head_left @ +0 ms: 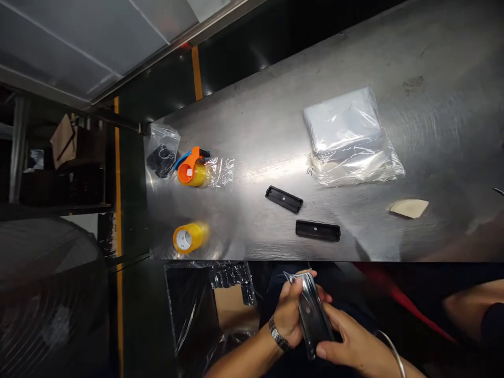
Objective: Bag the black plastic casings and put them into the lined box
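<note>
Below the table's near edge, my left hand (287,315), with a metal link bracelet on its wrist, and my right hand (350,336) both grip a black oblong part in a clear plastic bag (313,315). Neither hand touches the table. On the stainless steel table (244,210) lie two black oblong plates with centre holes (284,199) (317,231), apart from each other. Farther right are a clear bag of white material (348,139) and a beige scrap (409,208).
At the table's far left are a yellow tape roll in an orange dispenser (191,170), a loose yellow tape roll (189,237) and a bag of black items (161,152). A plastic-lined black bin (192,315) stands nearby. A co-worker's arm (472,310) enters at right.
</note>
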The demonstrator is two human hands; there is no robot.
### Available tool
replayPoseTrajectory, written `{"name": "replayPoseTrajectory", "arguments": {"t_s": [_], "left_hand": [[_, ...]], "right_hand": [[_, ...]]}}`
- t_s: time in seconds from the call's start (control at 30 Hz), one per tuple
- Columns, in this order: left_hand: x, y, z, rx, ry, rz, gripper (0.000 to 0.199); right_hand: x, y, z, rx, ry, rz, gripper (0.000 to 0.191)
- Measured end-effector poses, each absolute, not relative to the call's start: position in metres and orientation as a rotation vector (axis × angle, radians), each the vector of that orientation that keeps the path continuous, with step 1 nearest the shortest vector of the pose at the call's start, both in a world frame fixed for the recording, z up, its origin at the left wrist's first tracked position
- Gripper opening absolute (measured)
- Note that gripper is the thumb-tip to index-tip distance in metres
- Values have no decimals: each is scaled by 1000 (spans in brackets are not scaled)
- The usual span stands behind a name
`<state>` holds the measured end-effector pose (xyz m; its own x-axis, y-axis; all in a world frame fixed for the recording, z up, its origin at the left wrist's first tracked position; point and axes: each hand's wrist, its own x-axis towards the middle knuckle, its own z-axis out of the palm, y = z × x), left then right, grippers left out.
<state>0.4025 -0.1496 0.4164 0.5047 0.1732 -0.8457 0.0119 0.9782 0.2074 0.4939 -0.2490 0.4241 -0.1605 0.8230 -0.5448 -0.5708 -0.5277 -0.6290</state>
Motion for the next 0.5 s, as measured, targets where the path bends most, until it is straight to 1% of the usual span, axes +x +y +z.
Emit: {"name": "replayPoseTrajectory", "arguments": {"t_s": [0.07, 0.13, 0.27, 0.37, 0.5], "left_hand": [[401, -165, 419, 139, 1122, 210, 43], [396, -177, 418, 55, 1146, 281, 43], [378, -189, 407, -98, 1114, 419, 44], [358, -191, 398, -137, 1094, 609, 44], [337, -204, 392, -123, 1106, 708, 47]], "right_hand": [[488, -259, 425, -1059, -320, 1849, 45], [479, -272, 424, -1000, -274, 1862, 42], [458, -310, 414, -940, -355, 1976, 48], [450, -333, 409, -1053, -397, 2054, 49], [442, -331, 404, -1315, -160, 1880, 54]]}}
